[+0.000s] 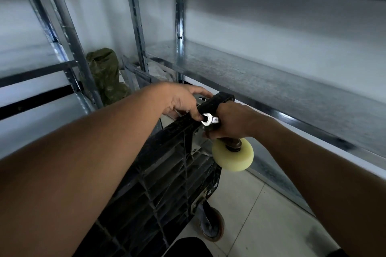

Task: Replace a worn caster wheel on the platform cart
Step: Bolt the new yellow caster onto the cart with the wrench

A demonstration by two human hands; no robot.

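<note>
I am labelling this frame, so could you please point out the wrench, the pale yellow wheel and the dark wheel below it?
wrench [207, 119]: head view, on its shiny head.
pale yellow wheel [232, 161]: head view, on its pale tread.
dark wheel [211, 225]: head view, on its side face.

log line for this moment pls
left hand grips edge of black ribbed plastic platform cart | right hand holds silver steel wrench at mount of pale yellow caster wheel | cart tipped on edge
</note>
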